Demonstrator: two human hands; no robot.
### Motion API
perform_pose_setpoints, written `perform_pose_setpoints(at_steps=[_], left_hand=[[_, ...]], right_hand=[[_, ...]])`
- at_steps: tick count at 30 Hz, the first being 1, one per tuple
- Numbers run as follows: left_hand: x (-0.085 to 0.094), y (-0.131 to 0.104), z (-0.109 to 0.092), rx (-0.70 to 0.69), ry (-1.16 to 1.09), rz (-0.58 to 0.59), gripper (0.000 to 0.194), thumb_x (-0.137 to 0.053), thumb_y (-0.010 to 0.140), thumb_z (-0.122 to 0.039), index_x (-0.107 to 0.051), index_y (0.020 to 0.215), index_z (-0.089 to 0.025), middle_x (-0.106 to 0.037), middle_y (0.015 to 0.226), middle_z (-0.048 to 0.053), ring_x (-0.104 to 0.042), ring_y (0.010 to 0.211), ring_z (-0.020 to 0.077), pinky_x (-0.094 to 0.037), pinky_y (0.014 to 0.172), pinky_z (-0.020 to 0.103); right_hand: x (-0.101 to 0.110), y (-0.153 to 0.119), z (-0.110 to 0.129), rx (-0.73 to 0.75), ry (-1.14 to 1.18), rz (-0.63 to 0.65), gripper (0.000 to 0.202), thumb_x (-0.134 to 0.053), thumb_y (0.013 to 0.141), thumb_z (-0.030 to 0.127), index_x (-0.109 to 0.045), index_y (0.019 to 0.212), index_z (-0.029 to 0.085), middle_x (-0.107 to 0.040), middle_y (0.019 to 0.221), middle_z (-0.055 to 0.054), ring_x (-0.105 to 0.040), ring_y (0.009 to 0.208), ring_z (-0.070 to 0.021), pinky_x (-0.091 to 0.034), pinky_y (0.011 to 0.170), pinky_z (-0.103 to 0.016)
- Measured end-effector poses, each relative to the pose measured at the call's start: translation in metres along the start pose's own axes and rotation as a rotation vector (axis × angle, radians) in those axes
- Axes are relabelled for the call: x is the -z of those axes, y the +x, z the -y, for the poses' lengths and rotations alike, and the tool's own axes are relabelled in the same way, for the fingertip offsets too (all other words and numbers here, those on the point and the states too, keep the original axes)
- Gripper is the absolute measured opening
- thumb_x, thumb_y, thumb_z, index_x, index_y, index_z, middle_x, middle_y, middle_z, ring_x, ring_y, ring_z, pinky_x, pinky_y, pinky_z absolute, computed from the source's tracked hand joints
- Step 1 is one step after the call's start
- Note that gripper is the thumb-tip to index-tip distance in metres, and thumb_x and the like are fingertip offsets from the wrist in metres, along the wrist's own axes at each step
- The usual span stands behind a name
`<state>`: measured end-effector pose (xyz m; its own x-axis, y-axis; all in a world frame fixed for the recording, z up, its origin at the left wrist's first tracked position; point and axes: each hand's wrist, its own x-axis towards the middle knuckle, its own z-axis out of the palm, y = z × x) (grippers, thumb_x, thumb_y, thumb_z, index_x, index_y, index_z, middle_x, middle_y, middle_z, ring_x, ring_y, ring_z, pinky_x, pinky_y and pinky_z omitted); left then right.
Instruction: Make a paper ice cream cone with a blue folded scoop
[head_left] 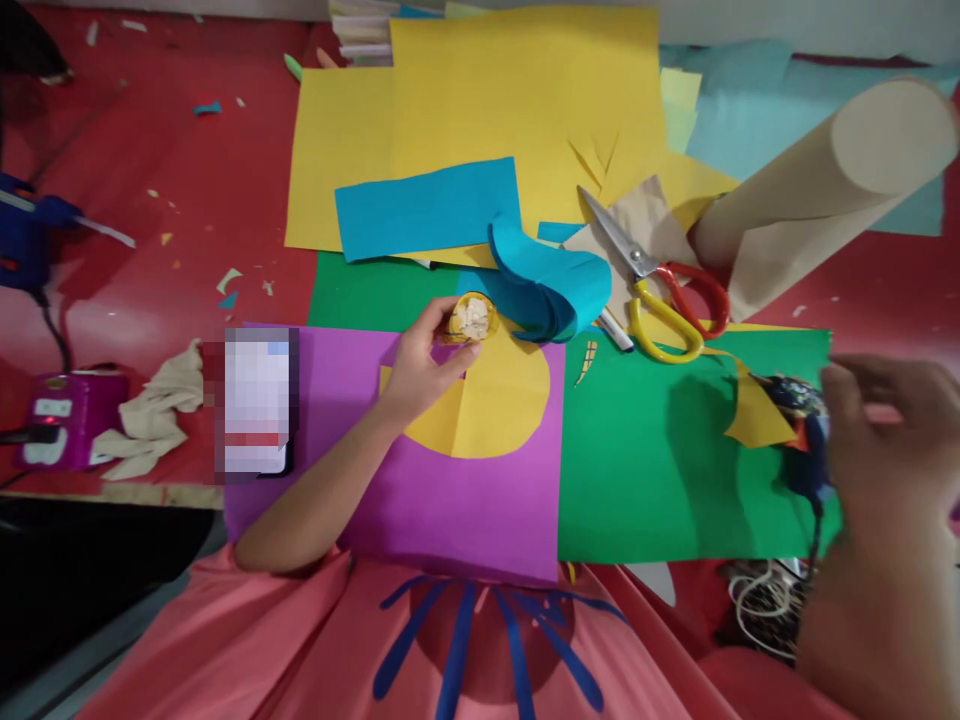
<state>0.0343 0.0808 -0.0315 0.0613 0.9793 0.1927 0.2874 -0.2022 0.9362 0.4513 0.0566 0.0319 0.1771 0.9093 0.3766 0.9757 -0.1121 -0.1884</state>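
Observation:
My left hand (431, 362) is closed around a small round yellow piece (474, 318) with a pale, crumpled-looking middle. Beneath it a yellow disc (499, 400) with a crease lies on a purple sheet (465, 510). At the right my right hand (892, 430) is blurred over the edge of a green sheet (622, 480). Beside its fingers is a dark blue glue gun (814, 465), with a yellow scrap (757, 410) close by. Whether those fingers hold anything is smeared by motion.
Scissors (637, 260) with red and yellow handles lie right of curled blue strips (555, 280). A beige roll (817, 180) rises at the back right. A phone (257, 400) sits left. A second blue glue gun (26, 235) and a purple power box (71, 420) are far left.

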Motion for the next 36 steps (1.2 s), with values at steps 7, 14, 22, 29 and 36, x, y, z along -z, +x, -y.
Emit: perform_pose_setpoints(at_steps=[7,14,22,29,36], left_hand=[[0.009,0.006,-0.005,-0.040,0.119,0.009,0.021,-0.065,0.079,-0.022,-0.058,0.099,-0.023,-0.060,0.095,0.002,-0.059,0.086,0.0162,-0.050,0.073,0.028],[0.026,0.015,0.000,-0.086,0.560,0.014,0.028,-0.070,0.067,-0.011,-0.060,0.090,-0.024,-0.057,0.093,0.005,-0.052,0.092,0.0257,-0.045,0.082,0.044],[0.036,0.017,-0.007,0.035,0.659,0.082,0.035,-0.066,0.074,-0.020,-0.063,0.109,-0.027,-0.060,0.112,0.009,-0.052,0.112,0.0336,-0.042,0.099,0.054],[0.008,-0.006,-0.063,0.020,0.177,0.038,0.039,-0.059,0.087,-0.033,-0.055,0.126,-0.027,-0.055,0.133,0.006,-0.052,0.126,0.0259,-0.043,0.108,0.043],[-0.050,-0.030,-0.081,0.400,-0.514,0.110,0.082,-0.075,0.074,-0.051,-0.035,0.142,-0.030,-0.050,0.141,0.009,-0.054,0.126,0.0254,-0.049,0.104,0.039]], right_hand=[[-0.023,0.066,0.115,0.767,0.401,0.367,0.036,-0.053,0.093,0.021,-0.059,0.129,0.020,-0.065,0.128,-0.012,-0.057,0.123,-0.0210,-0.043,0.105,-0.036],[-0.070,0.091,0.154,0.985,0.302,0.606,0.059,-0.064,0.086,0.026,-0.046,0.141,0.012,-0.046,0.148,-0.016,-0.034,0.142,-0.0319,-0.028,0.116,-0.048],[-0.078,0.077,0.148,0.848,0.435,0.363,0.047,-0.059,0.087,0.050,-0.061,0.114,0.011,-0.069,0.105,-0.016,-0.063,0.103,-0.0309,-0.048,0.089,-0.046],[-0.055,0.025,0.156,0.495,0.581,0.250,0.051,-0.065,0.082,0.045,-0.048,0.123,0.021,-0.067,0.104,-0.011,-0.065,0.090,-0.0296,-0.053,0.071,-0.042],[-0.044,-0.046,0.185,0.488,0.492,0.262,0.047,-0.053,0.089,0.032,-0.041,0.131,0.017,-0.065,0.108,-0.015,-0.062,0.095,-0.0323,-0.049,0.080,-0.047]])
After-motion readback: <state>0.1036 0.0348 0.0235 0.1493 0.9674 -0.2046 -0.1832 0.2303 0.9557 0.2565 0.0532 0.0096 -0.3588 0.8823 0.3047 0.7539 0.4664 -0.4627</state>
